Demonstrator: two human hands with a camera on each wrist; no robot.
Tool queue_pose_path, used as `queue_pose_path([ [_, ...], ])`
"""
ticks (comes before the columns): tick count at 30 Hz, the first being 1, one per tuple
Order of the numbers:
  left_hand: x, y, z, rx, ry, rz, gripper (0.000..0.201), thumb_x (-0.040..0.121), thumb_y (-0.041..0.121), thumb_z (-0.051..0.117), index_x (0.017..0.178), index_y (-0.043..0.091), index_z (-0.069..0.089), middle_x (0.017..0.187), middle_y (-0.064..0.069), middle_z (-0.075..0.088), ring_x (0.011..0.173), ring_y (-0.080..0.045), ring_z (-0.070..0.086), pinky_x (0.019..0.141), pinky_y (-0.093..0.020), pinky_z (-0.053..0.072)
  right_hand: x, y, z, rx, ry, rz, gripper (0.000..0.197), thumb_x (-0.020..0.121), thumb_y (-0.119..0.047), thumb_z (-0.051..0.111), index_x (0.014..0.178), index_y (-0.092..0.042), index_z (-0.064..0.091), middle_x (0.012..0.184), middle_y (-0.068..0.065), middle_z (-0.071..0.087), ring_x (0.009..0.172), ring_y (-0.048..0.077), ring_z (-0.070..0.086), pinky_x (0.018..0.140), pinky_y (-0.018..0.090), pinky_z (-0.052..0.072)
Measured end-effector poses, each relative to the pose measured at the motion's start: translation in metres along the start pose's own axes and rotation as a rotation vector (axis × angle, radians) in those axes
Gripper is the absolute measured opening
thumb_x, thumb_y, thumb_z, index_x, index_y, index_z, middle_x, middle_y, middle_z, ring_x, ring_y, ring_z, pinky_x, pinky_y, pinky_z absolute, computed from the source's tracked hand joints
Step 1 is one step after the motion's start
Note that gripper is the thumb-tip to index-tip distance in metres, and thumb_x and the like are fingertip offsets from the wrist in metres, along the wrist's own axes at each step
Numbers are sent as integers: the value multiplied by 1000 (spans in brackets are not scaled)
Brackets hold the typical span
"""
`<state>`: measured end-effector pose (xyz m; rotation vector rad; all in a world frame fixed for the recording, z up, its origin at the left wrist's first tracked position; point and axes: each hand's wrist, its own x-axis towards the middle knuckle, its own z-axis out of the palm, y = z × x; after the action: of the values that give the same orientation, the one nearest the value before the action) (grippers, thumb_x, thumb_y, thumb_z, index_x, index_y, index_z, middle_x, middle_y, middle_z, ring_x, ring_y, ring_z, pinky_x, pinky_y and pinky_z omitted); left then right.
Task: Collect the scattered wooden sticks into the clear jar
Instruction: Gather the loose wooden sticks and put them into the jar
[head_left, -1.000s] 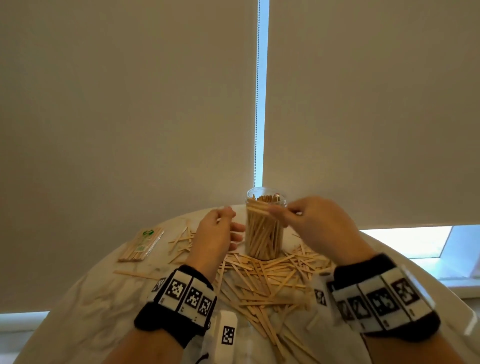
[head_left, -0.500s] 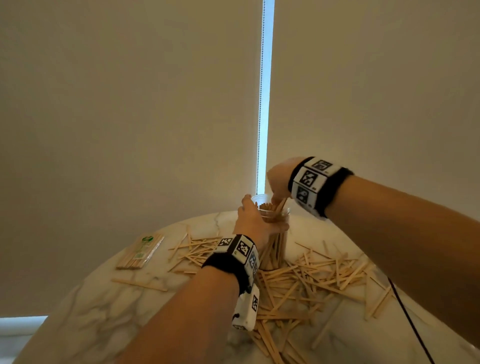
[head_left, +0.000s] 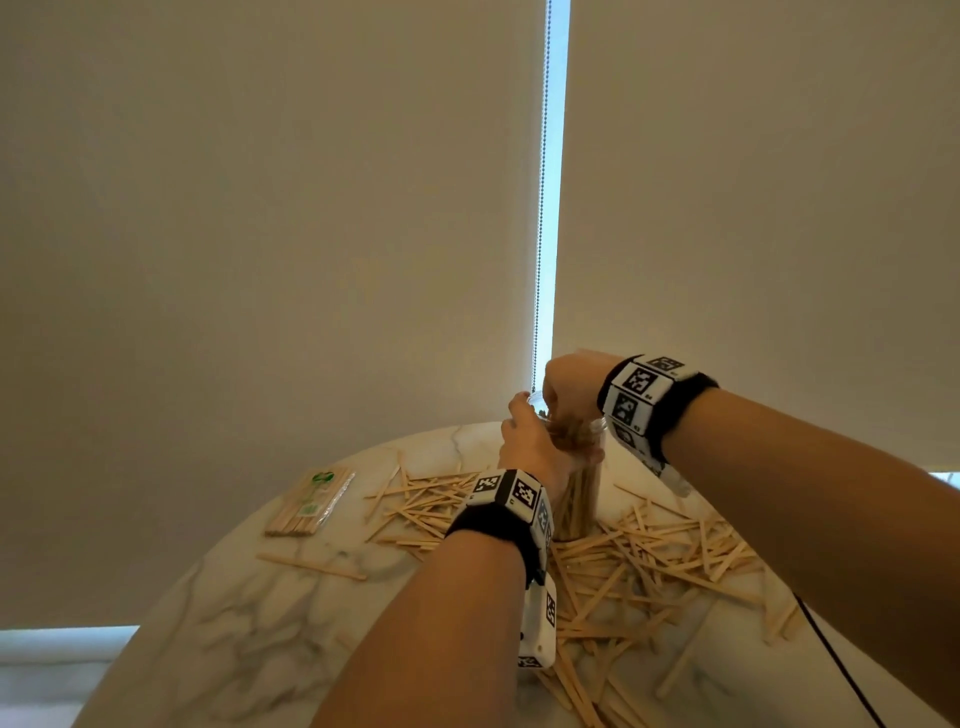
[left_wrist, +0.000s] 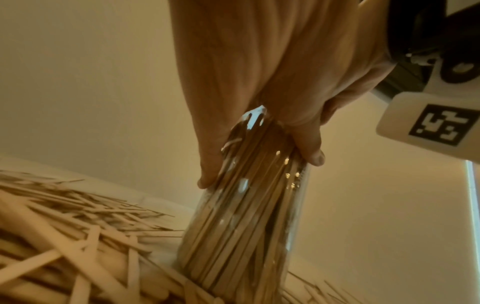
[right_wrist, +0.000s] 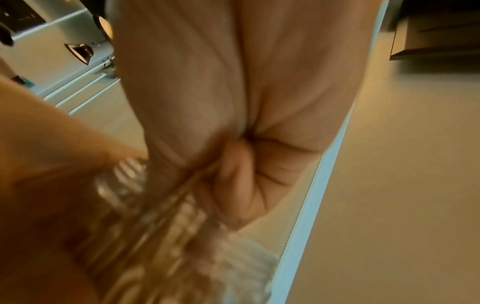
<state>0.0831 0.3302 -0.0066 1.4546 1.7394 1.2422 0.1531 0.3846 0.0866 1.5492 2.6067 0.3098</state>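
So the left hand (head_left: 530, 441) is wrapping around the upper part of the jar (left_wrist: 244, 222), fingers curled on the wall just under the rim, and it's holding the thing upright on the tabletop (head_left: 249, 613). The jar is already packed pretty tight with sticks standing on end, long axis straight up and down.

Moving right, the right hand (head_left: 569, 382) is sitting directly above the jar mouth, coming at it from the top, with its fingers curling shut around a small bunch of sticks (right_wrist: 192, 185). Those sticks are pointing down out of the fist toward the opening, so they're lining up roughly with the ones already inside. The wrist view is blurry, so I can't tell how deep the tips are sitting.

That's the bit that matters, I think: jar straight below the right hand, sticks running vertical, left hand bracing from the side. The drop probably just needs them kept parallel so they slide between the packed ones.

Loose sticks (head_left: 649, 566) are lying flat all over the tabletop, mostly under and to the right of the left wrist, so there's plenty left.
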Motion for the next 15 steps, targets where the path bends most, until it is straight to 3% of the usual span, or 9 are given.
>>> queue_pose_path([
  [4,0,-2,1,3,-4,11,115,73,34,88,156,22,9,149,-9,36,134,-31,45,110,-45,43,1,1,1,111,-98,-19,24,98,-23,53,106,-8,70,103,8,71,93,22,66,87,33,53],
  [7,0,-4,1,0,-9,17,114,74,33,87,156,22,9,150,-9,35,133,-30,45,109,-44,44,-5,11,-9,286,-110,-11,17,93,-22,61,103,-16,73,99,0,72,89,17,67,90,34,56],
  [9,0,-5,1,-9,-9,17,116,73,34,88,157,23,9,151,-8,34,134,-30,44,109,-43,43,-5,13,-9,237,-73,-2,14,96,-24,62,100,-21,75,97,-5,72,91,14,67,91,32,56],
  [12,0,-6,2,-7,-3,19,116,72,37,89,156,24,10,151,-8,34,135,-30,44,109,-42,42,-5,12,1,125,-78,8,23,99,-22,55,108,-13,74,109,1,72,97,18,67,90,31,54],
  [15,-2,-5,2,-16,0,12,115,73,36,88,156,23,9,152,-9,33,135,-30,43,108,-40,41,-12,19,1,289,41,-8,12,94,-17,63,103,-16,71,100,-4,68,94,16,66,78,26,53],
])
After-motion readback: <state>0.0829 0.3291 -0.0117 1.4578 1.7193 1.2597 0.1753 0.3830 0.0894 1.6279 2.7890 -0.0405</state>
